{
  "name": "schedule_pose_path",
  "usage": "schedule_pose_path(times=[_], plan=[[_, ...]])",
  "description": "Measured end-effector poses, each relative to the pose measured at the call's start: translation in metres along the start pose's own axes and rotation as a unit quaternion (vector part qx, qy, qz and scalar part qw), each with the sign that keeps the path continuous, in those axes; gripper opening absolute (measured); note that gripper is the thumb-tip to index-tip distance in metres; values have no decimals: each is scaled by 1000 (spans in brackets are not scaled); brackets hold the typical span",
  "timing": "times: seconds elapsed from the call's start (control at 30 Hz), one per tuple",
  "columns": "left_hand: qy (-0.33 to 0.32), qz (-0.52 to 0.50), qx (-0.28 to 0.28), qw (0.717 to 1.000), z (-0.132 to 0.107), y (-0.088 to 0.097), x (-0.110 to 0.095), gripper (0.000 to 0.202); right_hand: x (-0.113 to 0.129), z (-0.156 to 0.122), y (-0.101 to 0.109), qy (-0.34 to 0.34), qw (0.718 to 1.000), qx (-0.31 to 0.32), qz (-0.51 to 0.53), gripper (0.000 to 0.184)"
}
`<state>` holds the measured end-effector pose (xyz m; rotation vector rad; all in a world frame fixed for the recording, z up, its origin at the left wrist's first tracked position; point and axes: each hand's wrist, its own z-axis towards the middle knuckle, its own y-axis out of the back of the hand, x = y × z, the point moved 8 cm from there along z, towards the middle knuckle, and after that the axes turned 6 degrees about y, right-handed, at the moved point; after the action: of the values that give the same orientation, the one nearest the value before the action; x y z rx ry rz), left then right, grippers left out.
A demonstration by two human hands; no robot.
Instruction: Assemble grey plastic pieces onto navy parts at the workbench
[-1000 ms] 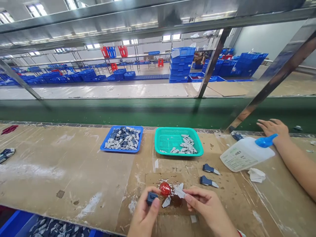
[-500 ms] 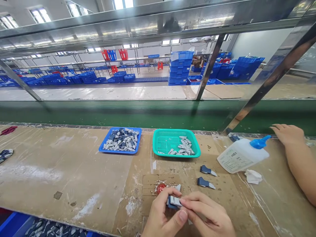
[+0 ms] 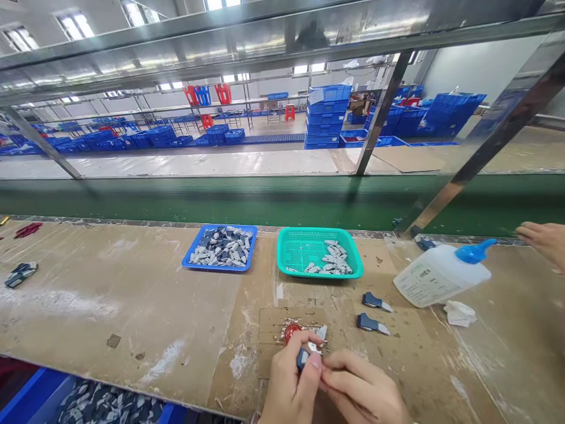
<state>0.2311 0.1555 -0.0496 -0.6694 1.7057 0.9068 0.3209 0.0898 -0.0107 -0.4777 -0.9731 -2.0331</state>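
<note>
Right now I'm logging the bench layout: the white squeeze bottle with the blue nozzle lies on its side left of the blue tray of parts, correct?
Not quite. The head view shows the white squeeze bottle with the blue nozzle lying on its side, but to the right of the teal mesh basket, far from the blue tray of parts.

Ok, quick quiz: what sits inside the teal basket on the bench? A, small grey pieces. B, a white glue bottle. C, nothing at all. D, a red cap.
A: the teal basket holds a small heap of grey pieces at its right side.
</note>
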Motion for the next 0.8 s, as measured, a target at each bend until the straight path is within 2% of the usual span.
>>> schedule_pose_path(times=[0.17, 0.3, 0.37, 0.47, 0.53, 0.63, 0.7, 0.73, 0.8], plan=[[12, 25, -14, 1000, -1, 6, 10, 31, 3, -1, -13, 16, 1000, -7, 4, 18], [33, 24, -14, 999, -2, 7, 33, 29, -1, -10, -28, 15, 999, 11, -33, 22], [42, 20, -8, 999, -3, 7, 45, 30, -2, -13, -39, 22, 998, 40, -45, 23], [36, 14, -11, 999, -4, 11, 55, 33, -5, -12, -48, 19, 999, 48, -5, 25], [31, 10, -2, 999, -5, 15, 57, 38, -15, -9, -50, -34, 997, 37, 59, 25], [15, 57, 2, 998, -7, 28, 54, 48, -39, -12, -48, -184, 971, 35, 151, 25], [24, 110, -38, 993, -10, 48, 54, 54, -53, -17, -33, -260, 953, 7, 155, 25], [38, 124, -70, 989, -12, 61, 55, 58, -59, -19, -23, -276, 952, -9, 132, 25], [74, 109, -134, 982, -17, 86, 59, 67, -63, -20, -9, -261, 964, -11, 54, 26]])
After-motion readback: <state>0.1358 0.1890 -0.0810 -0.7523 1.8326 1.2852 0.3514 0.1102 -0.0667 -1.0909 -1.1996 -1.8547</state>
